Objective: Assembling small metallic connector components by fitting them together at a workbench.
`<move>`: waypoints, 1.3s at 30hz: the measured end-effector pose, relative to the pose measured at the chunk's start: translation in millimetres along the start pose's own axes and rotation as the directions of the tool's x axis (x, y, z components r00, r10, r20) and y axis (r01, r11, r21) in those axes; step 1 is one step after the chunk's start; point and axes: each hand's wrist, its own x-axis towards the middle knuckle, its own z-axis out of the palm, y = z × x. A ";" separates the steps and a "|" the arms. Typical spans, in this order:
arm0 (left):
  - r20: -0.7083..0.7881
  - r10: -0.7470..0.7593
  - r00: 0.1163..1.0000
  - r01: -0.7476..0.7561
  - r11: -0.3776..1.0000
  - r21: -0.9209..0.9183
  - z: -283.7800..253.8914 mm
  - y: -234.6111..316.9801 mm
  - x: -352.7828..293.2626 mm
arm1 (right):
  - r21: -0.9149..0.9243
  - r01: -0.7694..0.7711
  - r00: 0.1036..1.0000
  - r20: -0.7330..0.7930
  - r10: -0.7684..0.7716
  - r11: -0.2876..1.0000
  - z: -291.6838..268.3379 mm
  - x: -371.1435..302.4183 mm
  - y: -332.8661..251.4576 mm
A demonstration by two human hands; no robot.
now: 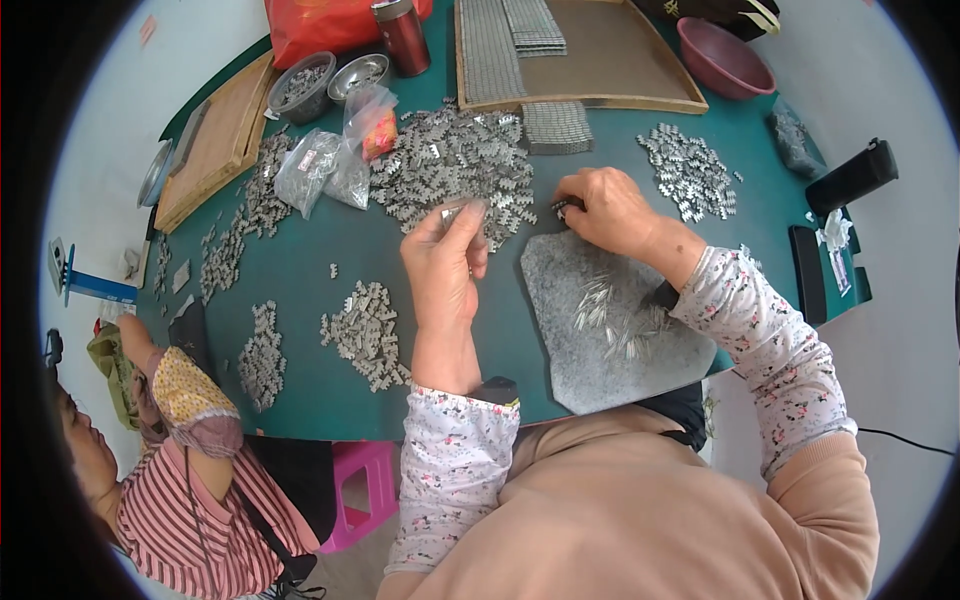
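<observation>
My left hand (443, 270) is closed, thumb against fingers, on a small silvery metal piece (451, 214). It is held up at the near edge of a large heap of toothed metal pieces (430, 165). My right hand (612, 212) is closed in a pinch beyond the far edge of a grey stone slab (570, 350). A small dark thing (569, 204) shows at its fingertips, too hidden to name. Thin shiny metal pins (594, 303) lie loose on the slab, below my right wrist.
Smaller heaps of metal pieces lie at right (688, 170) and near left (365, 335). A wooden tray (610, 60) holds metal strips; a strip stack (557, 128) sits before it. Clear bags (308, 170), a maroon bowl (725, 60) and a red flask (402, 38) stand around. Another person (190, 480) sits left.
</observation>
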 end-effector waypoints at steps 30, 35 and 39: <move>0.286 -0.178 0.942 0.177 0.984 0.029 25.4 -27.6 -19.5 | 0.673 -0.319 0.947 0.205 0.246 0.668 -18.4 -48.7 -33.3; 0.314 -0.126 0.941 0.099 0.990 0.100 28.6 -24.1 -23.1 | 0.457 -0.187 0.982 0.053 0.183 0.869 -19.2 -54.4 -36.9; 0.330 -0.163 0.930 0.113 0.980 0.165 27.1 -24.8 -24.6 | 0.380 -0.142 0.989 0.016 0.147 0.914 -26.1 -57.3 -38.2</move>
